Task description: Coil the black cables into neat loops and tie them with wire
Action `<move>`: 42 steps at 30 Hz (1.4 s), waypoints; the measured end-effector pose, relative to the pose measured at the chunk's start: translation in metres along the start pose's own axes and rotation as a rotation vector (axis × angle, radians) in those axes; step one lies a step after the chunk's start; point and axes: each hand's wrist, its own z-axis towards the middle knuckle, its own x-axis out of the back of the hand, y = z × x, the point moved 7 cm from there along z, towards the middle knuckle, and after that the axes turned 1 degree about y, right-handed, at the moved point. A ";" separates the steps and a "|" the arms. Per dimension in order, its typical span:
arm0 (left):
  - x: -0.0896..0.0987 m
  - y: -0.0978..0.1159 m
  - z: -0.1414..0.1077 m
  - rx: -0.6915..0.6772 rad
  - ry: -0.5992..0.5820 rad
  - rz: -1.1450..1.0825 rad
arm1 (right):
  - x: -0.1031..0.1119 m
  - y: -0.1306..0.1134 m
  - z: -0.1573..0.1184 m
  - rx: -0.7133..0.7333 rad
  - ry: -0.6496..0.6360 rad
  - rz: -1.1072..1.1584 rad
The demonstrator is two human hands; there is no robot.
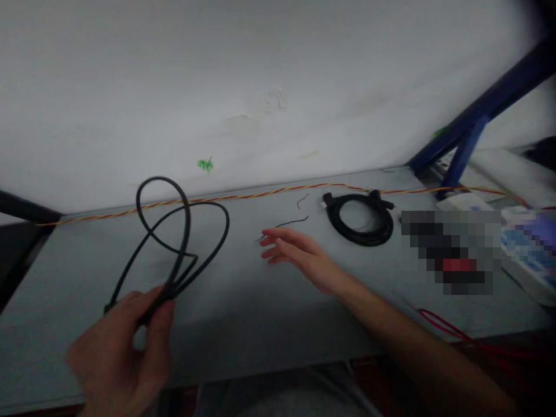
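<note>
Pinched in my left hand [125, 347] is a loosely looped black cable [187, 220], raised above the grey tabletop at the left. Its loops spread up and to the right of my fingers, and one end hangs behind the hand. My right hand [299, 255] is over the middle of the table with fingers stretched and apart, holding nothing. Just beyond its fingertips lies a short thin black tie [292, 222]; whether they touch I cannot tell. To the right, a coiled black cable [369, 238] with plugs at its upper side rests on the table.
A twisted red-and-yellow wire [278, 191] runs along the back of the grey table [243, 336], below a white wall [174, 87]. Blue metal struts [467, 147] rise at the right. Red cable [447, 327] crosses the front right edge. One patch at the right is pixelated.
</note>
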 end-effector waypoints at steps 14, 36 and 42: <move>-0.074 0.041 -0.080 -0.496 -0.115 0.314 | -0.017 0.021 0.000 -0.052 -0.089 -0.141; -0.044 -0.043 -0.080 0.014 -0.048 0.195 | -0.025 0.024 -0.006 0.169 -0.015 -0.568; -0.047 -0.056 -0.089 0.032 -0.233 0.231 | -0.025 0.024 -0.008 0.181 0.011 -0.618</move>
